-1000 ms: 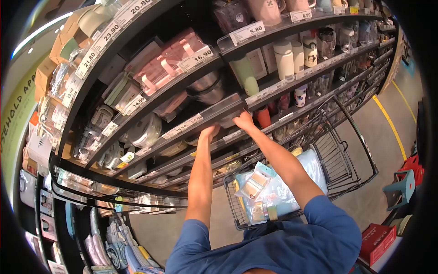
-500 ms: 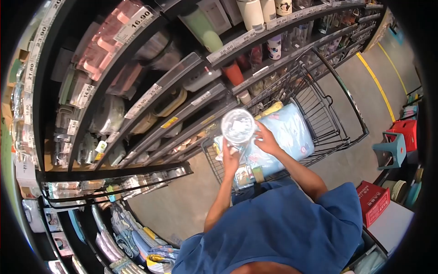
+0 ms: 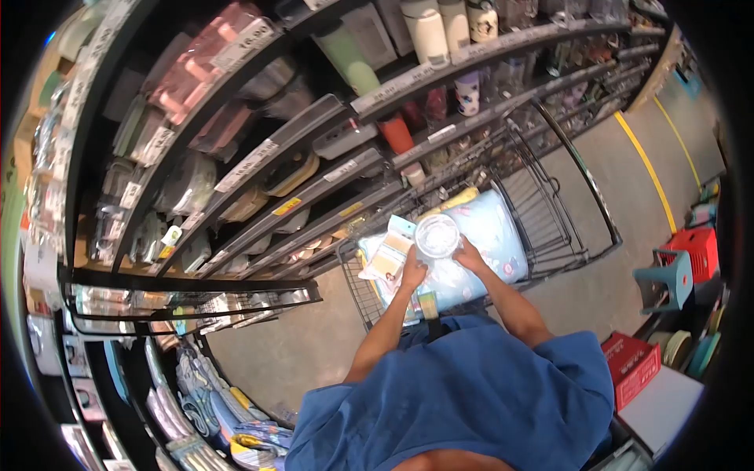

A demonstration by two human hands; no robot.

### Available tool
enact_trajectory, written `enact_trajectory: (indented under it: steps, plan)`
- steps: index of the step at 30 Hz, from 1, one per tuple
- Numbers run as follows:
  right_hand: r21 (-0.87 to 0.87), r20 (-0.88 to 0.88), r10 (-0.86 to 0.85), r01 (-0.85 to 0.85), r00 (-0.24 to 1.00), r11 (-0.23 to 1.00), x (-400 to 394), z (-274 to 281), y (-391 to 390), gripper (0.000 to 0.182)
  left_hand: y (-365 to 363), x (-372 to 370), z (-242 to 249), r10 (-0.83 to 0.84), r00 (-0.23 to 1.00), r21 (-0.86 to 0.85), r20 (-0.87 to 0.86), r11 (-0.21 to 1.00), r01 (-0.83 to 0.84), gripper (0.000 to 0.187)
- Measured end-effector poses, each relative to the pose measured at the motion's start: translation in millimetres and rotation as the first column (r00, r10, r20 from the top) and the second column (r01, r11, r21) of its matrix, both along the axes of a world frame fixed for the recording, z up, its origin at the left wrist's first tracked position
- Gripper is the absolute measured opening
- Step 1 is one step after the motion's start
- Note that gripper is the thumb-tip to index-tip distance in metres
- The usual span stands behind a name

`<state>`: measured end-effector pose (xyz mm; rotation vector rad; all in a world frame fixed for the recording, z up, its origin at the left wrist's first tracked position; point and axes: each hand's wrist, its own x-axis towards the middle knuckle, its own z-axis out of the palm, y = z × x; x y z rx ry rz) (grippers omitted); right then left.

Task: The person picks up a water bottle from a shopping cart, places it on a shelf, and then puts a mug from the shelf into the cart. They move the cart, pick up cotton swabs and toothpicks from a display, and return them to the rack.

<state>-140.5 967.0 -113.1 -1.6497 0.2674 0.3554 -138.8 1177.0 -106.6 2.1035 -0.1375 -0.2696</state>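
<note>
A round clear plastic container point(image 3: 437, 236) is held between my two hands above a shopping cart point(image 3: 550, 271). My left hand point(image 3: 414, 269) is closed on its left side, and my right hand point(image 3: 469, 256) grips its right side. What lies inside the container is too glossy to make out. Beneath it in the cart is a light-blue plastic-wrapped soft pack point(image 3: 491, 243) with small printed figures. A flat package with a card label point(image 3: 389, 257) lies left of my left hand. Something yellow point(image 3: 452, 202) shows behind the blue pack.
Shelves with price strips point(image 3: 314, 173) curve along the far and left sides, holding bottles, tumblers point(image 3: 425, 31) and food boxes. To the right are a blue-grey stool point(image 3: 664, 280), a red basket point(image 3: 695, 253) and a red box point(image 3: 631, 365). Folded textiles point(image 3: 228, 416) sit at lower left.
The container has moved lower and slightly right, nearer my body, with both hands still on it. The labelled package in the cart now shows more fully.
</note>
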Motion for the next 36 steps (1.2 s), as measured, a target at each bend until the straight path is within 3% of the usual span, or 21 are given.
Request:
enact_trajectory:
  steps: [1, 3, 4, 6, 8, 11, 12, 14, 15, 16, 18, 19, 21, 22, 25, 27, 28, 30, 32, 34, 36]
  plan:
    - [-0.154, -0.016, 0.003, -0.005, 1.000, 0.988, -1, -8, -5, 0.076, 1, -3, 2, 0.020, 1.000, -0.001, 0.023, 1.000, -0.020, 0.077]
    - [-0.388, -0.011, -0.062, 0.053, 0.998, 0.920, -4, -10, -12, 0.074, 2, -12, 23, 0.070, 0.970, -0.105, -0.234, 0.990, -0.097, 0.073]
    - [-0.468, 0.012, -0.125, 0.117, 0.992, 0.876, -7, -18, -16, 0.073, 6, -15, 27, 0.086, 0.973, -0.110, -0.213, 0.988, -0.112, 0.073]
    - [-0.415, 0.002, -0.203, 0.185, 0.979, 0.891, -16, 5, -31, 0.071, 19, -24, 32, 0.058, 0.984, -0.052, -0.168, 0.996, -0.067, 0.066]
    - [-0.351, 0.051, -0.222, 0.226, 0.974, 0.909, -21, 8, -44, 0.064, 36, -28, 25, 0.123, 0.984, -0.036, -0.129, 0.991, -0.128, 0.061]
    - [-0.375, 0.221, -0.085, 0.165, 0.972, 0.912, -4, 27, -63, 0.057, 64, -8, 43, 0.204, 0.973, -0.095, -0.106, 0.972, -0.214, 0.053]
    - [-0.151, 0.210, -0.133, 0.167, 0.969, 0.974, 8, 54, -59, 0.047, 75, 0, 58, 0.218, 0.968, -0.169, -0.124, 0.957, -0.237, 0.051]
    - [-0.132, 0.380, 0.080, -0.032, 0.921, 0.991, 45, 118, -49, 0.042, 95, 33, 119, 0.193, 0.955, -0.176, 0.224, 0.972, -0.155, 0.036]
    - [-0.088, 0.503, 0.165, -0.140, 0.848, 0.986, 64, 165, -37, 0.041, 99, 45, 171, 0.242, 0.946, -0.247, 0.216, 0.951, -0.187, 0.031]
    - [-0.016, 0.576, 0.174, -0.201, 0.799, 0.979, 84, 201, -24, 0.044, 95, 56, 233, 0.251, 0.861, -0.190, 0.442, 0.965, -0.184, 0.032]
    - [-0.071, 0.708, 0.255, -0.293, 0.658, 0.954, 110, 303, 7, 0.052, 111, 93, 291, 0.320, 0.796, -0.296, 0.513, 0.937, -0.186, 0.035]
    - [-0.136, 0.777, 0.275, -0.275, 0.566, 0.952, 132, 328, 22, 0.054, 109, 108, 324, 0.405, 0.760, -0.468, 0.508, 0.871, -0.151, 0.036]
    - [-0.039, 0.783, 0.236, -0.334, 0.575, 0.942, 171, 376, 53, 0.058, 123, 145, 367, 0.415, 0.751, -0.567, 0.513, 0.821, -0.067, 0.043]
    - [-0.022, 0.854, 0.187, -0.325, 0.486, 0.945, 192, 391, 71, 0.061, 124, 157, 388, 0.454, 0.739, -0.594, 0.497, 0.799, -0.092, 0.047]
    - [-0.104, 0.869, 0.175, -0.176, 0.462, 0.979, 240, 429, 110, 0.064, 136, 207, 412, 0.448, 0.732, -0.616, 0.513, 0.786, -0.049, 0.053]
    - [-0.316, 0.810, 0.234, 0.064, 0.538, 0.947, 256, 449, 126, 0.060, 137, 230, 424, 0.430, 0.735, -0.557, 0.524, 0.826, -0.086, 0.050]
    - [-0.314, 0.817, 0.233, 0.069, 0.527, 0.947, 263, 457, 133, 0.060, 138, 238, 426, 0.456, 0.734, -0.489, 0.504, 0.851, -0.192, 0.046]
    - [-0.459, 0.674, 0.263, 0.114, 0.690, 0.881, 279, 461, 145, 0.054, 145, 256, 436, 0.396, 0.841, -0.410, 0.367, 0.881, -0.236, 0.038]
    - [-0.354, 0.739, 0.175, 0.155, 0.650, 0.922, 285, 459, 155, 0.049, 150, 271, 437, 0.336, 0.901, -0.316, 0.274, 0.916, -0.246, 0.034]
    - [-0.247, 0.785, 0.085, 0.185, 0.614, 0.951, 288, 457, 159, 0.045, 142, 277, 432, 0.365, 0.814, -0.487, 0.452, 0.866, -0.119, 0.031]
    - [-0.165, 0.799, 0.018, 0.190, 0.601, 0.968, 285, 458, 159, 0.043, 141, 268, 442, 0.337, 0.867, -0.453, 0.367, 0.879, -0.151, 0.033]
